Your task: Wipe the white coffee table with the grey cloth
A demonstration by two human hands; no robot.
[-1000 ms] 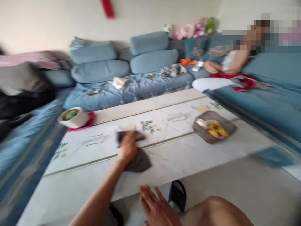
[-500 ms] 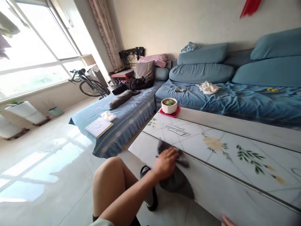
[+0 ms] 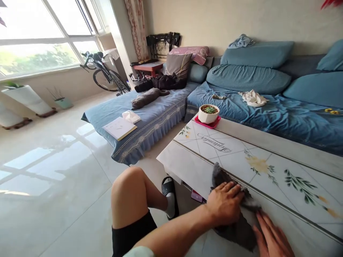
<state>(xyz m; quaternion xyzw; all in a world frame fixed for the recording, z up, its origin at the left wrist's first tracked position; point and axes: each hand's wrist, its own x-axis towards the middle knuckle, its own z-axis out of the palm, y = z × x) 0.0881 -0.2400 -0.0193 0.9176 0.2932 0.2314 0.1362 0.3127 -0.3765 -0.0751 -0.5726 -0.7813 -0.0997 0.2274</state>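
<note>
My left hand (image 3: 223, 203) presses a dark grey cloth (image 3: 234, 232) flat on the tabletop, its fingers gathered on the fabric. Part of the cloth hangs past the table's near edge. My right hand (image 3: 270, 232) lies at the lower right with its fingers spread, right beside the cloth. The white marble-look table (image 3: 294, 160) has printed leaves, yellow flowers and script. A white faceted pot with a succulent (image 3: 209, 113) stands on a pink coaster (image 3: 207, 123) at the table's far corner.
A blue sofa (image 3: 268, 110) with cushions and a crumpled white cloth (image 3: 253, 98) runs behind the table. My knee (image 3: 131, 189) and a black slide sandal (image 3: 169, 196) are below its near edge. A glossy tile floor (image 3: 61, 171) spreads left towards a blue daybed and a bicycle.
My view has swung left, from the sofa and a seated person to the window side. My right hand has come onto the table next to the cloth, which my left hand still presses.
</note>
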